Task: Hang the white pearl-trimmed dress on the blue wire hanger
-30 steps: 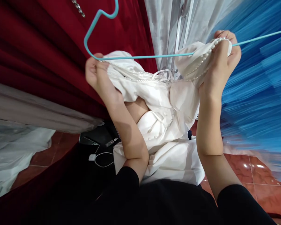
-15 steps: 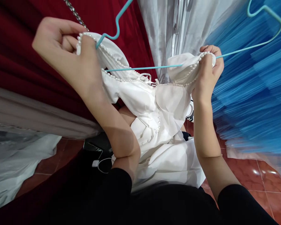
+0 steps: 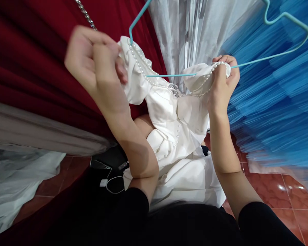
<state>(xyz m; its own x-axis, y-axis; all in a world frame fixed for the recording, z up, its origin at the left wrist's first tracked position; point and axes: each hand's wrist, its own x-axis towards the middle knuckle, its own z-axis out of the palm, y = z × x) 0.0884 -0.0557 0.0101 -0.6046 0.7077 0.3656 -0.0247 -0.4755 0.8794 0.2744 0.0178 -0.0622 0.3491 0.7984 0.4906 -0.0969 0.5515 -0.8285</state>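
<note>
A white dress (image 3: 164,106) with pearl-beaded neckline and puffed sleeves hangs in front of me, its skirt spread over my lap. A light blue wire hanger (image 3: 171,75) runs through its top; the hanger's upper part leaves the view. My left hand (image 3: 100,65), blurred, is closed with its fingertips at the edge of the left sleeve (image 3: 136,75). Between thumb and fingers, my right hand (image 3: 223,82) grips the beaded edge of the right sleeve, where the hanger's bar comes out.
Dark red cloth (image 3: 41,51) hangs at left, blue tulle (image 3: 272,102) at right, and whitish fabric (image 3: 166,30) behind. A metal chain (image 3: 86,13) hangs at upper left. A black bag (image 3: 109,159) and white cable (image 3: 110,188) lie beside my lap. Red tiles (image 3: 284,194) cover the floor.
My left hand has moved right and slightly down, and the left sleeve has shifted inward with the hanger's corner now inside it. My right hand has moved slightly left, still gripping the right sleeve.
</note>
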